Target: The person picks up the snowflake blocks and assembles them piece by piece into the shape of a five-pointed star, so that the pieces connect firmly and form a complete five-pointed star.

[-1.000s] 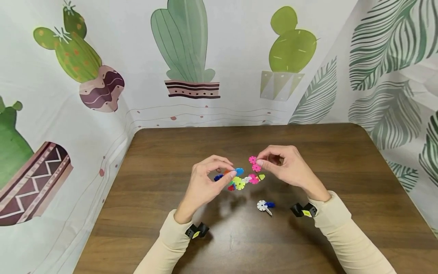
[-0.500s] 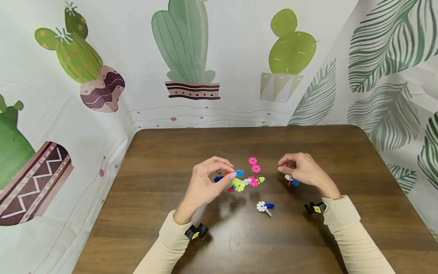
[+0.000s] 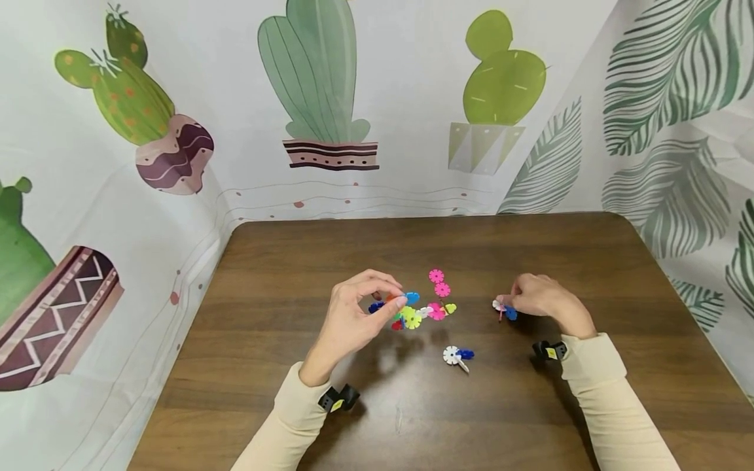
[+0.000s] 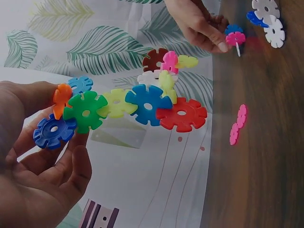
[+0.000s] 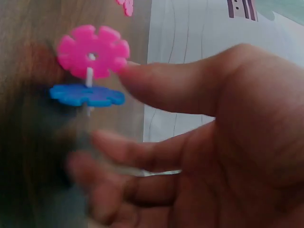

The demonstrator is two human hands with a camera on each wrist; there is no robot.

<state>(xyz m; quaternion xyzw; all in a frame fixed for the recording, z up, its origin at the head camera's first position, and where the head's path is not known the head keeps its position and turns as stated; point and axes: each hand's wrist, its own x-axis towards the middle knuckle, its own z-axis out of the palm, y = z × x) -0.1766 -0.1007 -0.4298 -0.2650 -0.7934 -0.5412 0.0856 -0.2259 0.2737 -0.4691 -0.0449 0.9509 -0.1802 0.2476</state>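
Stretching beneath both hands is the brown table; the left hand pinches with thumb and fingers; the right hand has thumb and fingers apart, not closed; the multicoloured chain of notched discs is held clear of the table, one end in the left fingers; between the hands lies the white-and-blue cluster; by the right thumb, the pink-and-blue cluster; just beyond the chain, a joined pink pair.

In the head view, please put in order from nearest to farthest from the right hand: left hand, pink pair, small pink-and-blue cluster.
1. Small pink-and-blue cluster, right by the right hand.
2. Pink pair, left of that cluster.
3. Left hand, farthest left.
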